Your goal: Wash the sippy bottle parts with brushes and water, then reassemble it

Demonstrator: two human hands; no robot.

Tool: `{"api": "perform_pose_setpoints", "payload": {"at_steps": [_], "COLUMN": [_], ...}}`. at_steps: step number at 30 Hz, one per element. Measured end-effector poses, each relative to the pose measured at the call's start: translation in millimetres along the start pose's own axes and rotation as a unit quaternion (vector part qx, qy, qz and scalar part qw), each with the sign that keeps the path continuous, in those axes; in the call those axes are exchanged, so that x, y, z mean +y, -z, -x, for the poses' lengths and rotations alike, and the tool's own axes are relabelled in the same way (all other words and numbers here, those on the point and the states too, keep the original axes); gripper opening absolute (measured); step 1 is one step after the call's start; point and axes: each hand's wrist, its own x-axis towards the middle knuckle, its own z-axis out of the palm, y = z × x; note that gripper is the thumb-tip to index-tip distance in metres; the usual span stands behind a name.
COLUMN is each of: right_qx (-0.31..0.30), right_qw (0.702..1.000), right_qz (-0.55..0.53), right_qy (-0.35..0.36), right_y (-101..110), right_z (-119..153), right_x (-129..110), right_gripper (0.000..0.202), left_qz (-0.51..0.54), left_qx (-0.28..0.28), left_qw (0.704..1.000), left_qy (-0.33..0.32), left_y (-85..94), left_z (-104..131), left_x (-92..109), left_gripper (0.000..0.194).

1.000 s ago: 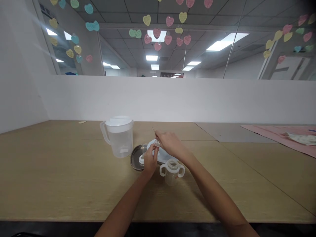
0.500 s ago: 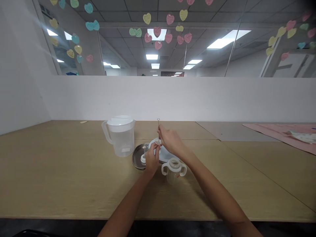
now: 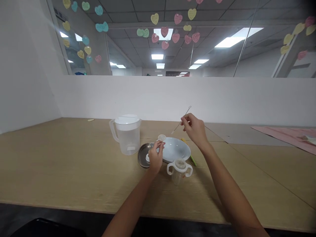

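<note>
My left hand (image 3: 156,157) pinches a small clear round bottle part (image 3: 162,137) above the rim of the white bowl (image 3: 174,149). Up and to the right, my right hand (image 3: 194,127) grips a thin wire brush (image 3: 181,121). Its looped end points up, and its fine tip slants down to the left, apart from the clear part. In front of the bowl stands a clear baby bottle (image 3: 178,174), lidless, with two white handles. A steel tray (image 3: 142,160) lies left of the bowl; a white ring-shaped piece (image 3: 147,158) on it is partly hidden by my left hand.
A translucent lidded pitcher (image 3: 128,136) stands behind the tray on the left. Right of the bowl lies a yellow and green brush-like tool (image 3: 193,160), partly hidden. A pink cloth (image 3: 283,134) lies far right. The white wall (image 3: 148,97) rises behind the table.
My right hand has drawn the wire brush out of the clear part, up and to the right. More of the bowl and the yellow-green tool now shows. The view has shifted slightly.
</note>
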Motion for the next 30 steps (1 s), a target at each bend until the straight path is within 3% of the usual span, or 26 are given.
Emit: {"api": "perform_pose_setpoints", "payload": {"at_steps": [2,4,6,8,11,13,15,17,20,24,30], "right_qx": [-0.039,-0.127,-0.176,-0.205,-0.206,-0.204,-0.245,-0.346,-0.491,-0.474,-0.424], "right_qw": [0.994,0.964,0.930,0.912,0.907,0.911,0.915,0.899,0.839,0.862,0.879], "right_qz": [-0.053,-0.124,-0.170,-0.174,-0.166,-0.156,-0.151,-0.174,-0.219,-0.175,-0.197], "right_qy": [-0.088,-0.200,-0.275,-0.311,-0.327,-0.322,-0.283,-0.207,-0.091,-0.050,-0.093], "right_y": [-13,-32,-50,-62,-68,-65,-59,-52,-46,-47,-52], "right_z": [-6,-8,-7,-5,-2,-3,-3,-3,0,6,4], "right_x": [24,47,66,79,87,86,80,69,48,30,37], "right_gripper": [0.016,0.010,0.014,0.022,0.040,0.049,0.045,0.035,0.028,0.021,0.019], "left_qz": [-0.015,-0.034,-0.049,-0.063,-0.089,-0.102,-0.105,-0.102,-0.115,-0.116,-0.068], "left_qx": [0.006,0.003,-0.003,-0.010,-0.015,-0.016,-0.020,-0.029,-0.029,-0.014,-0.022], "left_qw": [1.000,0.999,0.999,0.998,0.995,0.993,0.992,0.993,0.993,0.993,0.997], "left_qy": [-0.006,-0.015,-0.023,-0.028,-0.041,-0.055,-0.061,-0.051,-0.009,0.025,0.011], "left_y": [0.7,1.1,1.1,0.8,0.6,0.5,0.4,0.1,-0.1,0.0,-0.8], "left_z": [-1,-1,-1,0,-1,-1,-2,-2,-2,-3,-4], "left_x": [1,1,-1,-3,-6,-6,-7,-7,-6,-5,-4], "left_gripper": [0.021,0.021,0.021,0.021,0.021,0.021,0.021,0.021,0.022,0.019,0.020]}}
